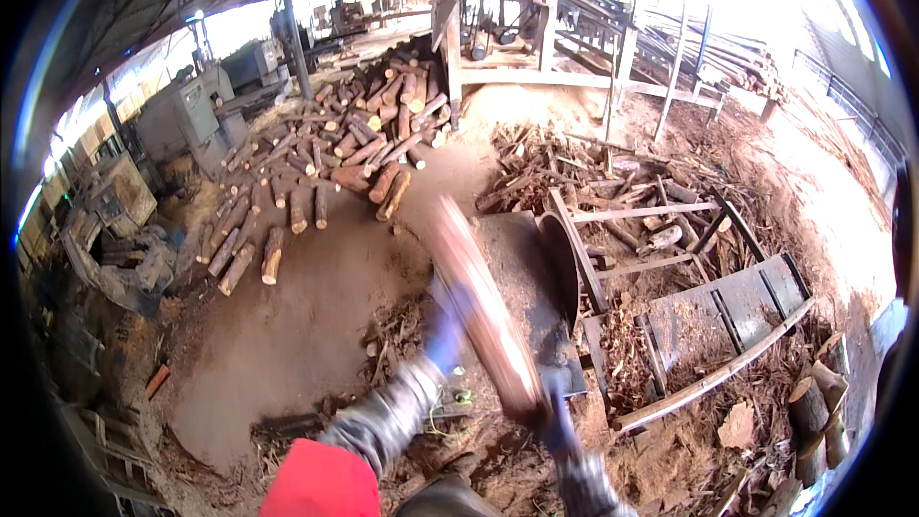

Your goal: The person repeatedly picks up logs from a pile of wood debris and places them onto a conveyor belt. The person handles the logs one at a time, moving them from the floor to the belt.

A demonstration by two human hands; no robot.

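A log (490,316), its bark stripped or pale and its outline smeared by motion, slants in front of me from far left to near right. Against its left side is my left hand (444,333), in a bluish glove, gripping it around mid-length. My right hand (559,419), also gloved, grips the log's near end. Both hands are blurred, and their fingers are partly hidden. Just right of the log stands a large round saw blade (558,273) beside a dark metal table (522,254). The log covers part of this table.
Several cut logs (383,120) lie heaped at the far left. Wood offcuts (661,211) pile up beyond a frame (622,268) on the right. A slatted metal bench (708,311) with a curved wooden edge stands nearer. More logs (809,407) stack at the right; machines (187,115) stand far left.
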